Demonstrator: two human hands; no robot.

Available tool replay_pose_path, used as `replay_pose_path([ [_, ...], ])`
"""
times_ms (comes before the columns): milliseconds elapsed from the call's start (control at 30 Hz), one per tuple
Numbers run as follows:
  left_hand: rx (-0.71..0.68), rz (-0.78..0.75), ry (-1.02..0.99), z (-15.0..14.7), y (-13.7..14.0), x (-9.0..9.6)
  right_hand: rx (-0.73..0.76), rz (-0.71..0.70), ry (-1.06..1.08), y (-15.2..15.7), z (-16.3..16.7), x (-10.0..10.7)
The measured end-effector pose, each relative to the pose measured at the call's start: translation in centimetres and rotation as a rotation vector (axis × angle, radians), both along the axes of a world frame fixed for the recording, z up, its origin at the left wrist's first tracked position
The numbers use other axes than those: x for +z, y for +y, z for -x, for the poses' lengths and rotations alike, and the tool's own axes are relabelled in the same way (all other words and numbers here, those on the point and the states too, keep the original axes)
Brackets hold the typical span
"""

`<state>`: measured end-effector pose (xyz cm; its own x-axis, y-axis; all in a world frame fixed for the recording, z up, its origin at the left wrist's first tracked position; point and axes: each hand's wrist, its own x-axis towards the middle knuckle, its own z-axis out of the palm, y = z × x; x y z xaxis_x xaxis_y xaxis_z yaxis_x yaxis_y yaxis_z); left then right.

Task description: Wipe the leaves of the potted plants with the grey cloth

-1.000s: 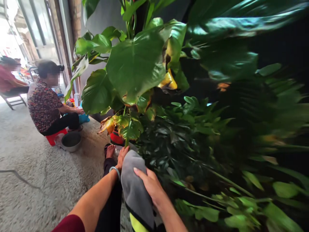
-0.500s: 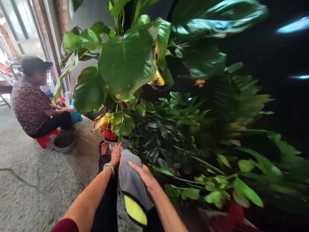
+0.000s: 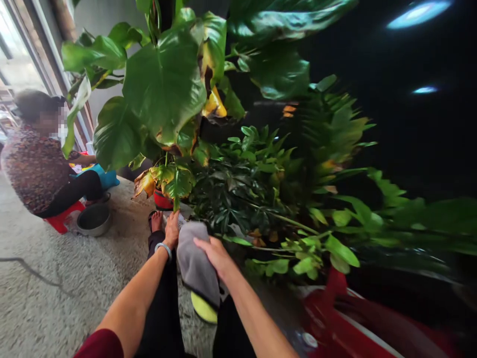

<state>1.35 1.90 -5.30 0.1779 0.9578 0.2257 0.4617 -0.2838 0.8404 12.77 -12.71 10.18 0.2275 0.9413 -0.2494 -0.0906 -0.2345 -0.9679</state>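
Observation:
My right hand (image 3: 218,256) is closed on a cloth (image 3: 196,253), grey with a dark edge and a yellow-green underside. The thumb lies on top of the cloth, which hangs over my lap. My left hand (image 3: 172,231), with a pale bracelet at the wrist, is just left of the cloth. Its fingertips are closed at the drooping tip of a partly yellowed leaf (image 3: 179,185), low on a large potted plant. Part of the grip is hidden. Above it spreads a big green leaf (image 3: 162,84); the plant's red pot (image 3: 162,200) shows behind the lower leaves.
Dense smaller plants (image 3: 231,194) fill the middle and right. A red object (image 3: 335,318) lies at lower right. On the left a person (image 3: 37,164) sits on a red stool (image 3: 61,219), beside a grey basin (image 3: 95,220). A dark cable (image 3: 33,273) crosses the concrete floor.
The view has swung right, so plants and person appear further left and more of the red object shows. Less of the cloth's yellow side is visible. Both hands keep their grips.

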Motion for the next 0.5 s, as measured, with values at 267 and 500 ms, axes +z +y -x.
replay_pose_path([
  [267,0.063,-0.047,0.095,-0.7,-0.1,0.1,-0.497,-0.2,0.014,-4.2,-7.5,6.8],
  [500,0.032,-0.069,0.08,-0.7,-0.7,0.0,-0.616,-0.018,0.186,-2.5,-6.2,-0.3],
])
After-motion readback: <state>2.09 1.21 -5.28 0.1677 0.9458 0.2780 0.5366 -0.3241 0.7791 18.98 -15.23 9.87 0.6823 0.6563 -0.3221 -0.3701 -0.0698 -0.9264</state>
